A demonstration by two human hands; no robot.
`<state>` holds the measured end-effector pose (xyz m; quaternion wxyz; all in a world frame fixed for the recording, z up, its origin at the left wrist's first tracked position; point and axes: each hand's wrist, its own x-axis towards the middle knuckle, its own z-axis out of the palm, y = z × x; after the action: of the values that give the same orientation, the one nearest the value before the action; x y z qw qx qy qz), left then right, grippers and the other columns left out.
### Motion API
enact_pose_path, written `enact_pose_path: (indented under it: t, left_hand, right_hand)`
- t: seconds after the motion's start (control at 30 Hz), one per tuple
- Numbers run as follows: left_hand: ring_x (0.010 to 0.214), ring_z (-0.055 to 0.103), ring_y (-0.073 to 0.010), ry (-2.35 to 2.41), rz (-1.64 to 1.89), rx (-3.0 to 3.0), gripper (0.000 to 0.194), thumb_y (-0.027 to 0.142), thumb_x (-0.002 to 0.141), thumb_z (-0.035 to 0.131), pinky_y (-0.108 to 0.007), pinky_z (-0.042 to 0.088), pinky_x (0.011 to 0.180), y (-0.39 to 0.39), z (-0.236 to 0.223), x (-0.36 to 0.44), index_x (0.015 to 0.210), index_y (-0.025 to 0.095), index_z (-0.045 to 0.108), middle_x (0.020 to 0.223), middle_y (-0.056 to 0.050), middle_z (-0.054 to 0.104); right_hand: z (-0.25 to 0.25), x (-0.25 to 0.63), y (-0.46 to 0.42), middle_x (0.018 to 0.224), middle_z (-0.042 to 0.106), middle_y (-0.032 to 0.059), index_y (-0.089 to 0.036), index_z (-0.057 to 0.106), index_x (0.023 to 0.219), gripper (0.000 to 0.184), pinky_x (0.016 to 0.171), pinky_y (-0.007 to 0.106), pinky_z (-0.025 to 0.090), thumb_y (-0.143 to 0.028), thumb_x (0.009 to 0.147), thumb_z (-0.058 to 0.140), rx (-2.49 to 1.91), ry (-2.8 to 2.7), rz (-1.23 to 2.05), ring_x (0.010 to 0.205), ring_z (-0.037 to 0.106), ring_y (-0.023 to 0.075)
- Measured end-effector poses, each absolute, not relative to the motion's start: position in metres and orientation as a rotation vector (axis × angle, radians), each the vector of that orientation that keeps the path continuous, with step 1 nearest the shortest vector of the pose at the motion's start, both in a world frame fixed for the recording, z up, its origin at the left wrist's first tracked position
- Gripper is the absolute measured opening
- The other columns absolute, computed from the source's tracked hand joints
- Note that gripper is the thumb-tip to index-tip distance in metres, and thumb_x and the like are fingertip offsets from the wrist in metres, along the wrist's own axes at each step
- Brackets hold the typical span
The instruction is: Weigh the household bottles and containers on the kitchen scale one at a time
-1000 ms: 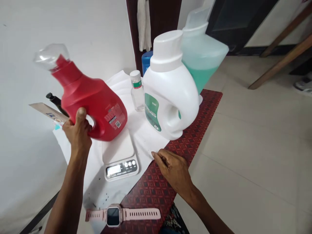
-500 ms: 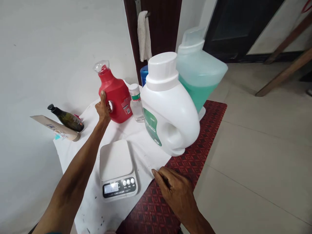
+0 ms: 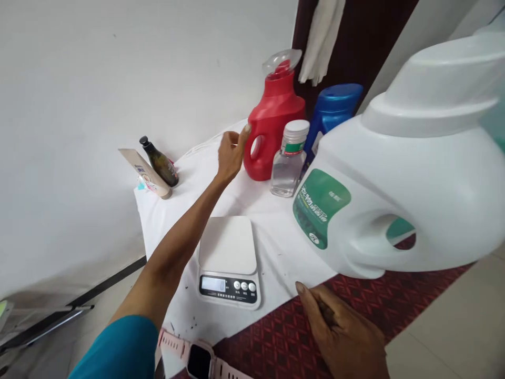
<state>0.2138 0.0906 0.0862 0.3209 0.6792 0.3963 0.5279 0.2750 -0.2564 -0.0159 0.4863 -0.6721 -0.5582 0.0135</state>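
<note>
The left hand (image 3: 231,155), loosely open, is beside the red jug (image 3: 270,118), upright near the clear bottle (image 3: 284,171), its handle facing that hand, probably for easy reach; the right hand (image 3: 347,334) curls, contents unclear

Pale plain wall (image 3: 98,79), dark brown door (image 3: 371,47), hanging white towel (image 3: 321,42), light tiled floor (image 3: 437,337)

Edges Are Cropping Jugs, Watch and Towel

The right edge is cutting off the white jug (image 3: 434,184), which is hiding most of the teal jug (image 3: 495,122) and part of the blue bottle (image 3: 331,108). The bottom edge is cropping the watch (image 3: 200,361) and right hand (image 3: 347,337); the top, the towel (image 3: 321,42). The scale (image 3: 229,245) is showing digits too faint to read.
</note>
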Motion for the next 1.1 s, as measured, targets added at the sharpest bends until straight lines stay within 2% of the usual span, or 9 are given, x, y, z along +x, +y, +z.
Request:
enact_pose_path:
  t: [0.07,0.2,0.3,0.37,0.47,0.7,0.87,1.0,1.1]
  left_hand:
    - [0.103,0.064,-0.023,1.143,1.615,1.92,0.039,0.052,0.093,0.08,-0.039,0.053,0.095,0.079,0.09,0.163,0.106,0.022,0.059,0.113,-0.011,0.065]
    - [0.143,0.051,-0.034,1.674,2.143,1.997,0.071,0.048,0.084,0.085,-0.054,0.04,0.123,0.069,0.105,0.046,0.14,0.024,0.049,0.146,-0.016,0.053]
    - [0.157,0.036,-0.0401,2.084,2.008,1.815,0.099,0.044,0.074,0.092,-0.061,0.03,0.129,0.08,0.116,-0.009,0.153,0.022,0.037,0.163,-0.022,0.039]
    - [0.154,0.041,-0.043,2.176,1.724,1.717,0.1,0.04,0.068,0.096,-0.062,0.034,0.126,0.093,0.114,-0.025,0.147,0.02,0.04,0.159,-0.024,0.045]
    - [0.135,0.06,-0.0371,2.072,1.472,1.667,0.073,0.039,0.072,0.093,-0.052,0.048,0.116,0.108,0.103,-0.028,0.126,0.021,0.048,0.138,-0.018,0.062]
    - [0.102,0.069,-0.028,1.993,1.591,1.706,0.072,0.041,0.059,0.098,-0.044,0.058,0.095,0.085,0.106,-0.036,0.098,0.027,0.038,0.105,-0.004,0.066]
    - [0.094,0.07,-0.0239,1.418,1.763,2.055,0.067,0.052,0.06,0.098,-0.046,0.061,0.086,0.028,0.145,-0.023,0.097,0.027,0.048,0.099,0.0,0.067]
    - [0.096,0.074,-0.0231,1.011,1.558,2.121,0.062,0.063,0.071,0.092,-0.041,0.061,0.076,-0.026,0.15,0.012,0.105,0.024,0.058,0.102,-0.001,0.072]
    - [0.099,0.075,-0.0238,0.984,1.399,2.146,0.069,0.064,0.068,0.093,-0.037,0.061,0.074,-0.057,0.134,0.037,0.112,0.024,0.058,0.108,-0.004,0.073]
  right_hand:
    - [-0.015,0.275,-0.257,0.06,0.07,-0.0037,-0.025,0.064,0.074,0.043,0.054,0.029,0.046,-0.046,0.111,0.054,-1.638,-1.368,0.035,0.049,0.067,0.013]
    - [-0.017,0.276,-0.256,0.058,0.07,-0.0029,-0.026,0.063,0.072,0.047,0.053,0.03,0.044,-0.052,0.11,0.053,-1.671,-1.404,0.048,0.049,0.067,0.0145]
    - [-0.018,0.276,-0.255,0.054,0.066,-0.0024,-0.026,0.058,0.066,0.055,0.052,0.031,0.041,-0.058,0.11,0.05,-1.712,-1.411,0.035,0.046,0.062,0.0138]
    - [-0.018,0.275,-0.255,0.052,0.063,-0.0026,-0.026,0.055,0.063,0.058,0.051,0.032,0.039,-0.06,0.11,0.048,-1.726,-1.411,0.03,0.043,0.057,0.0127]
    - [-0.016,0.273,-0.255,0.052,0.06,-0.0036,-0.025,0.054,0.063,0.058,0.053,0.03,0.039,-0.059,0.11,0.048,-1.736,-1.41,0.04,0.04,0.05,0.0103]
    - [-0.014,0.27,-0.253,0.049,0.049,-0.0056,-0.024,0.048,0.06,0.056,0.054,0.029,0.036,-0.053,0.108,0.052,-1.776,-1.373,0.062,0.041,0.041,0.0094]
    - [-0.013,0.268,-0.254,0.049,0.041,-0.006,-0.024,0.043,0.06,0.055,0.054,0.03,0.032,-0.052,0.106,0.053,-1.779,-1.34,0.106,0.044,0.037,0.0103]
    - [-0.013,0.267,-0.254,0.049,0.038,-0.0065,-0.025,0.041,0.06,0.053,0.056,0.03,0.031,-0.05,0.104,0.055,-1.764,-1.291,0.15,0.045,0.035,0.0103]
    - [-0.014,0.267,-0.254,0.05,0.037,-0.007,-0.025,0.042,0.061,0.049,0.056,0.03,0.03,-0.046,0.103,0.057,-1.746,-1.267,0.155,0.045,0.034,0.0103]
